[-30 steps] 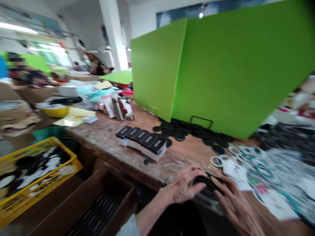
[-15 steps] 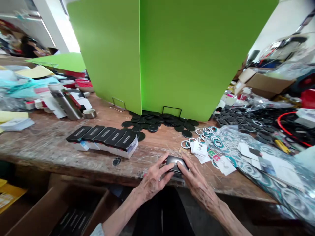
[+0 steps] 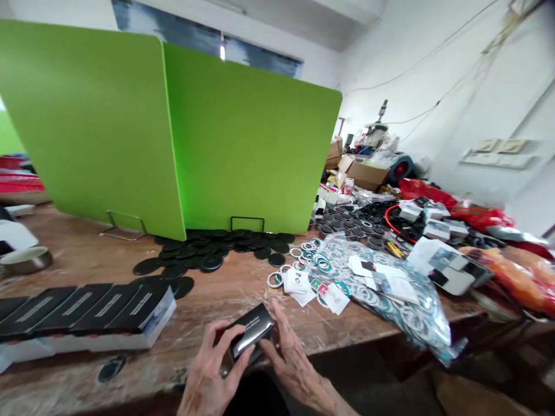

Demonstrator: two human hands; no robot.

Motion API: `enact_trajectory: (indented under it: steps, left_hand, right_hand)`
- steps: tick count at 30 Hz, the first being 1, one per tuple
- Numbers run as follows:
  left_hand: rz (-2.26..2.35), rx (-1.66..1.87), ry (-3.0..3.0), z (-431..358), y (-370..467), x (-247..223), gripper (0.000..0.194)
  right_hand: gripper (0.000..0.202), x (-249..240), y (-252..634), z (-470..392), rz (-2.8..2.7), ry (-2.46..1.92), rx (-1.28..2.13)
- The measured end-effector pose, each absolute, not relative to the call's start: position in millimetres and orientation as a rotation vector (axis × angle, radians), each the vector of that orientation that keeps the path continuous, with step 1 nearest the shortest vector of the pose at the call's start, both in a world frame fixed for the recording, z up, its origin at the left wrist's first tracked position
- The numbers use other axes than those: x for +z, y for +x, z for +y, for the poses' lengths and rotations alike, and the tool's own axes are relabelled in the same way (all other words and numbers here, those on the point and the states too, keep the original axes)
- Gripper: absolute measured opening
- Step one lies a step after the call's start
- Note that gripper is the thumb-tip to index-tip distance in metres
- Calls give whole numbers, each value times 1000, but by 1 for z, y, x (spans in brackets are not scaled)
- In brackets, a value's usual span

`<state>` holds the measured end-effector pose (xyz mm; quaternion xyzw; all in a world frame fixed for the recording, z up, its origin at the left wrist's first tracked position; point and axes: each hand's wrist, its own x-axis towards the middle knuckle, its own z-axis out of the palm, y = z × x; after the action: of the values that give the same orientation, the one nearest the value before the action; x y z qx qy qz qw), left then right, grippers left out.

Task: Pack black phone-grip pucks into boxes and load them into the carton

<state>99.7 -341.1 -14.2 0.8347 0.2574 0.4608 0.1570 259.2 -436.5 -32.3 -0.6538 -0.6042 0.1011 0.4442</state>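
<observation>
At the worktable's near edge [image 3: 243, 287], a two-handed hold.
Left hand [image 3: 212, 365] and right hand [image 3: 289, 353] are closed, fingers and thumbs, on opposite ends of a black box [image 3: 257, 322]; it lies between them, neither nearer, its long axis slanting from lower left to upper right, across the gap.

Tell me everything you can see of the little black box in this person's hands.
The black box is small, with straight edges and a smooth, card-like look. Pale lettering, too blurred to read, marks its upper face; a glossy strip catches the light. It sits angled near the front edge of the table, gripped between the left hand and right hand. Its underside is hidden.
</observation>
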Motion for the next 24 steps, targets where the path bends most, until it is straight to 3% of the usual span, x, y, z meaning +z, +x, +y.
enact_trajectory:
  steps: [6,9,16,21,24]
  left_hand:
    - [1060,1284,2320,-376,52,27,20]
    - [1298,1374,2275,-365,18,57,21]
    - [1885,1678,1977,-258,-82,103,32]
    - [2072,1637,1840,-193,-117,93,29]
    - [2013,1605,1801,-180,-126,76,45]
  right_hand:
    - [43,-49,229,-428,-1372,-1488,490]
    - [38,-59,222,-409,-1412,-1475,535]
    - [42,-60,196,-361,-1591,-1479,677]
    - [57,-54,171,-320,-1578,-1451,772]
    - [66,-50,156,-298,-1588,-1427,836]
